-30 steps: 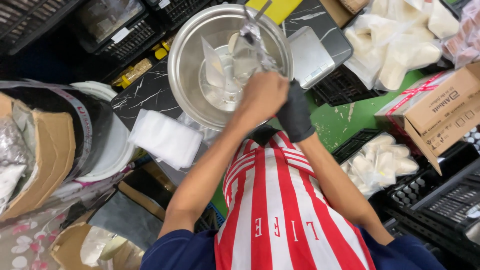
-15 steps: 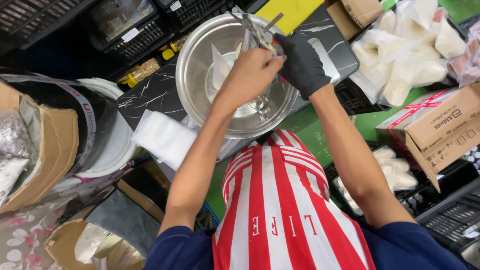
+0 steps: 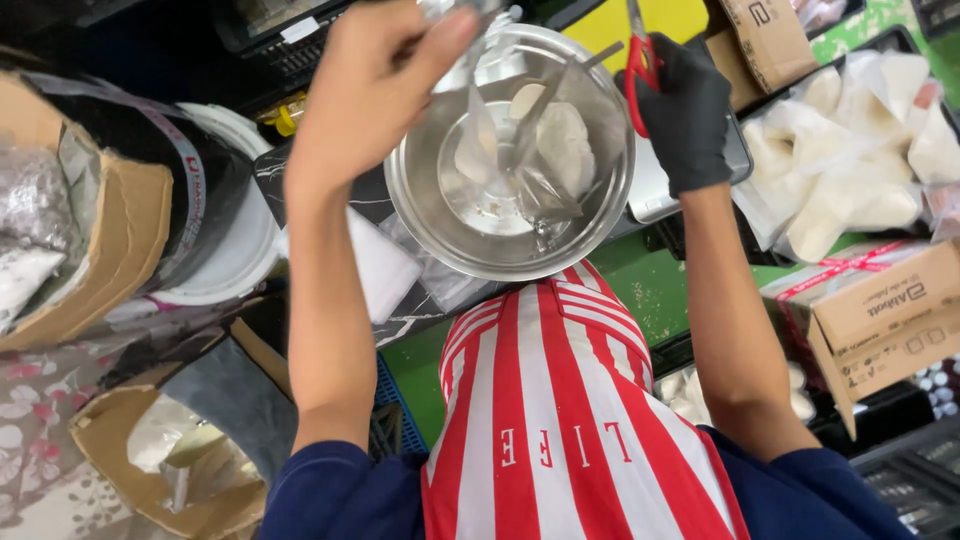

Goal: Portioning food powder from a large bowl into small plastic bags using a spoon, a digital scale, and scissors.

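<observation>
Your left hand [image 3: 375, 90] is bare and raised over the steel bowl [image 3: 510, 150], its fingers [image 3: 440, 35] pinched on the top edge of a clear plastic bag [image 3: 478, 140] that hangs down into the bowl. The bag's upper end runs out of the top of the view, so how much of it you hold cannot be seen.

Your right hand [image 3: 685, 110] wears a black glove and is closed around the red handles of a pair of scissors [image 3: 638, 65], just beside the bowl's right rim. The blades point up and out of the view, so whether they are open or shut cannot be told.

The bowl sits on the dark marbled counter [image 3: 400, 315] in front of your red and white striped apron [image 3: 560, 420]. Inside it lie pale, flat pieces [image 3: 565, 145] and another crumpled clear bag [image 3: 550, 195].

To the right of the gloved hand, a black crate holds a heap of filled white bags [image 3: 850, 170]. Below that stands a cardboard box [image 3: 880, 315] with red tape. On the left, a white bucket [image 3: 235, 250] stands beside an open carton [image 3: 95, 230] lined with dark plastic. A stack of white folded sheets [image 3: 380, 265] rests on the counter between the bucket and the bowl.
</observation>
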